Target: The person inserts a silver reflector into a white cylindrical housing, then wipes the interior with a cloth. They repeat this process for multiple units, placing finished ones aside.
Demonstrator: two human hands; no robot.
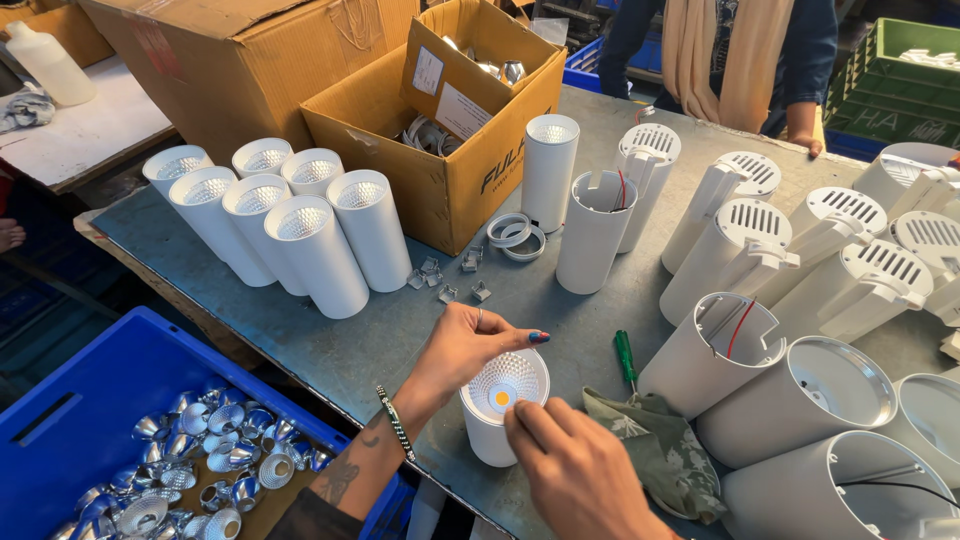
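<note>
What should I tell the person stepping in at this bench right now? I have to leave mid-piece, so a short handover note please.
Left hand: fingers rest on the rim of the white cylinder lamp housing, steadying it upright on the grey table.
Right hand: fingertips at the front edge of the same housing, over the faceted reflector seated inside.
Done: six finished housings stand at the back left.
Left: open, empty housings lie at the right. Loose silver reflectors fill the blue crate; small metal clips and white rings lie by the cardboard box; green screwdriver beside the cloth.
</note>
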